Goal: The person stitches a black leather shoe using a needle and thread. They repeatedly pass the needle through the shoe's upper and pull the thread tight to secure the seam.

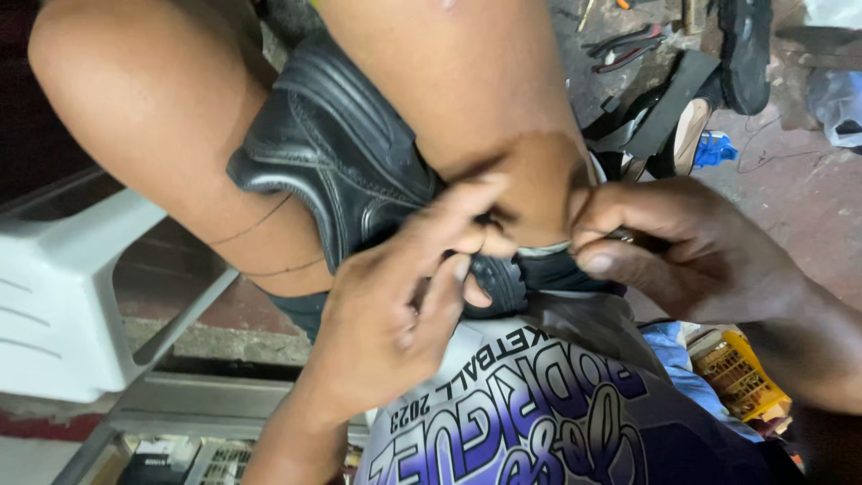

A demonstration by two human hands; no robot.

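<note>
Head view, and the knees (180, 135) fill the top of the picture, bare, pressed in from both sides on a black shoe (332, 144). The shoe sits wedged between them, leather upper to the left, its far end running down under the hands and out of sight there. Below it, a purple and white shirt (539, 413) spreads across the bottom of the frame.

Left hand (395, 314) comes up from below, fingers curled, forefinger and thumb pinched together right at the shoe's edge, touching the leather. Right hand (682, 251) comes in from the right, closed tight, thumb pressed against the fingers on something small and dark; what it is I cannot tell. The two hands sit just beside each other, nearly meeting at the knee.

A thin dark thread (260, 220) lies across the left thigh, two strands of it. At far left, a white plastic chair (63, 296). Top right, on the floor (790, 189), a sandal (682, 117), and beyond it pliers (628, 45). Bottom right, a yellow box (741, 373).
</note>
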